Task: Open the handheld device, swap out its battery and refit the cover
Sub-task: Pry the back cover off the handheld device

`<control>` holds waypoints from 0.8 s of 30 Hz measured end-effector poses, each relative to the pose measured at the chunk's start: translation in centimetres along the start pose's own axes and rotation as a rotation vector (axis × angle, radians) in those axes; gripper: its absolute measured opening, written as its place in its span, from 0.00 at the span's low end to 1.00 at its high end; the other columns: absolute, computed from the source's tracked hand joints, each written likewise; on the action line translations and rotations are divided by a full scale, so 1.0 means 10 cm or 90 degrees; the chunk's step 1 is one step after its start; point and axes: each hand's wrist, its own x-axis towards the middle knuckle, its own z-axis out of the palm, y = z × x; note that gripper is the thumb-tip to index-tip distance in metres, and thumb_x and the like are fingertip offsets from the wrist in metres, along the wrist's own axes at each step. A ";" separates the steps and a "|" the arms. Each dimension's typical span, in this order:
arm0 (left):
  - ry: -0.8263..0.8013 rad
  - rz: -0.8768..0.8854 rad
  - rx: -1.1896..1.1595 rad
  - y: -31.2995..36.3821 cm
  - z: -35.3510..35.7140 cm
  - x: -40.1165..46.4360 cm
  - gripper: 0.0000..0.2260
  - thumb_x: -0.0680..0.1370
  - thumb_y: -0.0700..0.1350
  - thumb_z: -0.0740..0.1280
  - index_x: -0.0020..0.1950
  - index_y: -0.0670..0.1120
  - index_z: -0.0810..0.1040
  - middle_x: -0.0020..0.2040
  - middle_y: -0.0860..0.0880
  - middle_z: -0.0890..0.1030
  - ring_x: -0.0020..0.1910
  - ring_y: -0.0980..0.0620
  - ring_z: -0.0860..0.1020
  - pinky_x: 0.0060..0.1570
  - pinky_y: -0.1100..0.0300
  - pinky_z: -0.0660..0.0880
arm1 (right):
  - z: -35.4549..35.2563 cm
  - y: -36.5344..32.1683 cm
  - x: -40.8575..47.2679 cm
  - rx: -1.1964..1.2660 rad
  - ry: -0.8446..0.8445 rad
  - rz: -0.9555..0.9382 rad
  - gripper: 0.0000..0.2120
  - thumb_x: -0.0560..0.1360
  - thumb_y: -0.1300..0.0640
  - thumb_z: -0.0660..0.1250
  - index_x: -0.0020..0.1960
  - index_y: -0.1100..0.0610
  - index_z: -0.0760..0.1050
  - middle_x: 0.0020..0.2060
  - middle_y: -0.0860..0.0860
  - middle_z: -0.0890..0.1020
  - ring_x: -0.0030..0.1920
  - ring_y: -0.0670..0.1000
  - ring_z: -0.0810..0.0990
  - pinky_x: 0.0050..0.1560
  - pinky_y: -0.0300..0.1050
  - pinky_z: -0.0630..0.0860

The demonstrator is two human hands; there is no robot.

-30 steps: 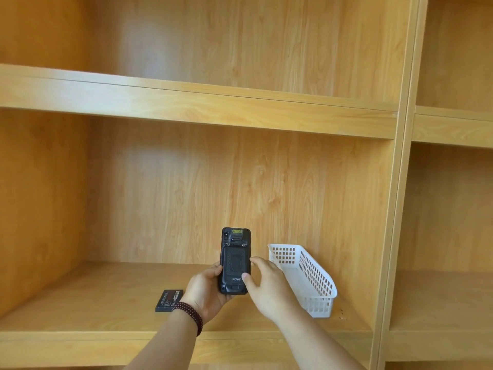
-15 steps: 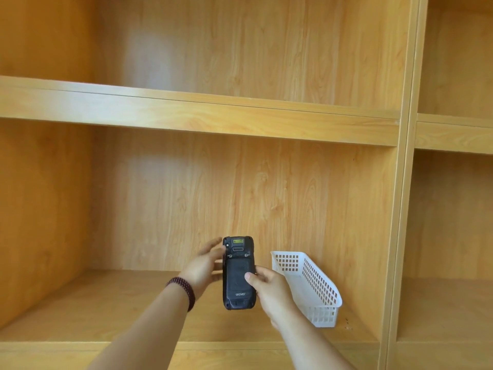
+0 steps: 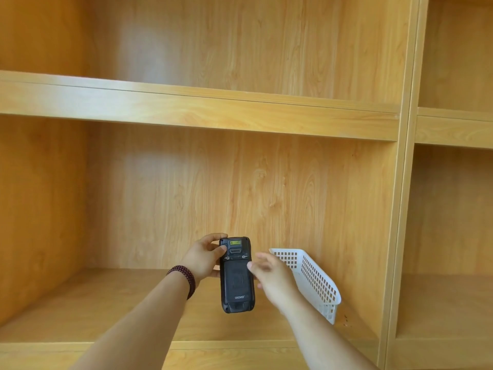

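Between my two hands, held up in front of the lower shelf opening, hangs the black rugged handheld device (image 3: 236, 275), its back cover facing me and its long axis close to vertical, scanner window end up. My left hand (image 3: 203, 256) grasps it at the upper left edge: the thumb presses the back near the top corner, and the other fingers (image 3: 213, 237) curl over the top. My right hand (image 3: 272, 276) sits just to the right of the device, fingers loose and spread and a little motion-blurred; only the thumb tip seems to touch the right edge of the cover, so I read that hand as released, gripping nothing.

What my next move turns on, I judge, is this: the cover's latches lie near the top, just beside my left thumb, while the free right hand is level with the middle of the cover, so it is the right hand that could work the cover while the left steadies the body.

Below lies the light wooden shelf board (image 3: 93, 316) of a large wood-grain bookcase. A white perforated plastic basket (image 3: 314, 279) leans tilted toward the right wall behind my right hand. A dark bead bracelet (image 3: 184, 279) circles my left wrist.
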 end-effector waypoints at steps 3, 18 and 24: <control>-0.012 0.008 0.019 0.03 0.01 0.00 0.11 0.80 0.39 0.63 0.62 0.48 0.76 0.54 0.41 0.82 0.47 0.47 0.82 0.35 0.54 0.82 | -0.08 -0.11 0.09 -0.123 0.036 -0.131 0.21 0.78 0.51 0.67 0.70 0.47 0.71 0.61 0.44 0.78 0.59 0.45 0.78 0.62 0.44 0.75; -0.031 0.008 0.055 -0.01 -0.04 0.00 0.12 0.80 0.39 0.63 0.62 0.48 0.76 0.56 0.39 0.81 0.54 0.42 0.81 0.39 0.52 0.83 | -0.10 -0.06 0.30 -0.608 0.017 -0.493 0.07 0.78 0.56 0.65 0.50 0.59 0.80 0.68 0.55 0.76 0.54 0.56 0.83 0.46 0.50 0.81; -0.034 0.007 0.055 -0.01 -0.06 -0.01 0.12 0.81 0.39 0.63 0.63 0.48 0.76 0.56 0.39 0.81 0.55 0.41 0.81 0.38 0.54 0.82 | -0.06 0.00 0.38 -0.701 0.047 -0.609 0.09 0.68 0.59 0.77 0.40 0.61 0.78 0.52 0.61 0.84 0.39 0.57 0.85 0.19 0.49 0.78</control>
